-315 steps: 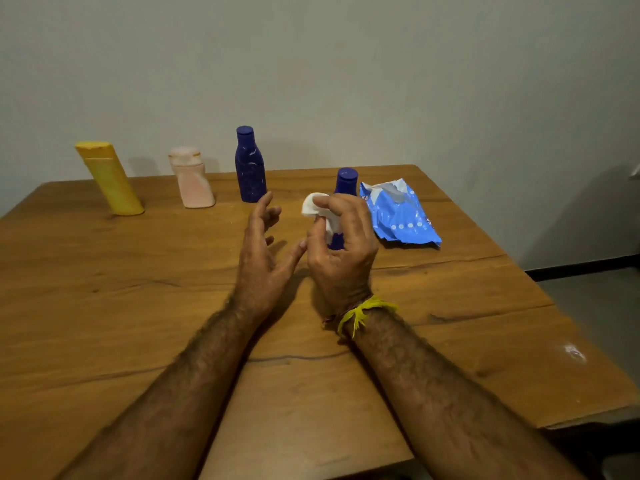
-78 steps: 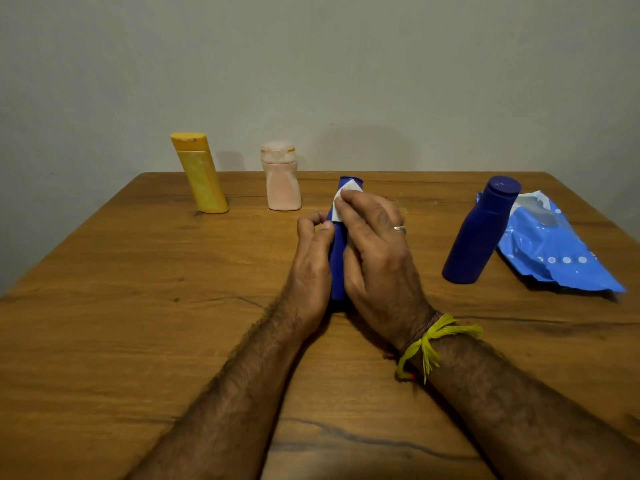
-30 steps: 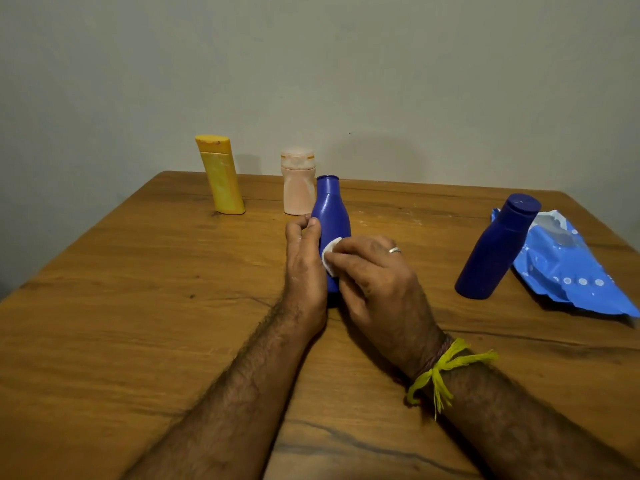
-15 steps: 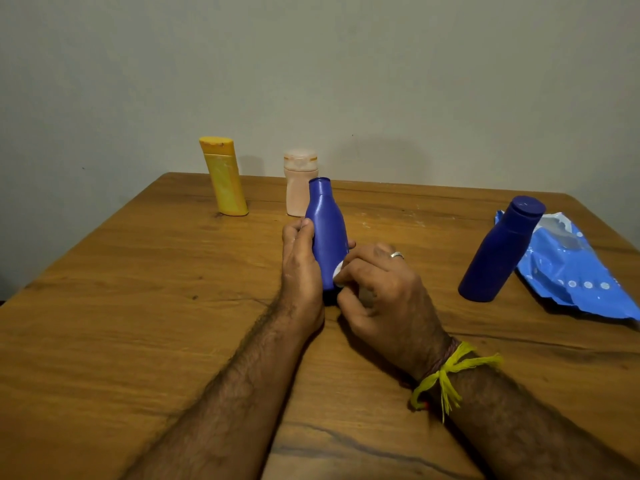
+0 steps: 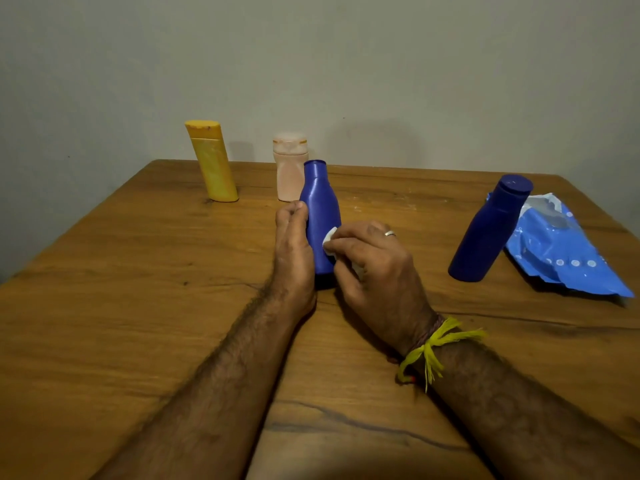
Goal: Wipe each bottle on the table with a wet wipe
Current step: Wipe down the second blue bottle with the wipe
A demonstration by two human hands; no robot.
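A blue bottle [image 5: 320,206] stands upright at the table's middle. My left hand [image 5: 294,251] grips its left side. My right hand [image 5: 374,265] pinches a white wet wipe [image 5: 329,237] and presses it against the bottle's lower right side; most of the wipe is hidden in my fingers. A second blue bottle [image 5: 488,233] stands to the right. At the back stand a yellow bottle [image 5: 213,164] and a pale pink bottle [image 5: 290,171].
A blue wet-wipe pack [image 5: 561,247] lies at the right, just behind the second blue bottle. The wooden table [image 5: 138,306] ends against a grey wall at the back, and its left edge runs diagonally.
The wipe in my right hand has slid down the bottle to its base and back up a little on the lower right side. My left hand keeps its hold.
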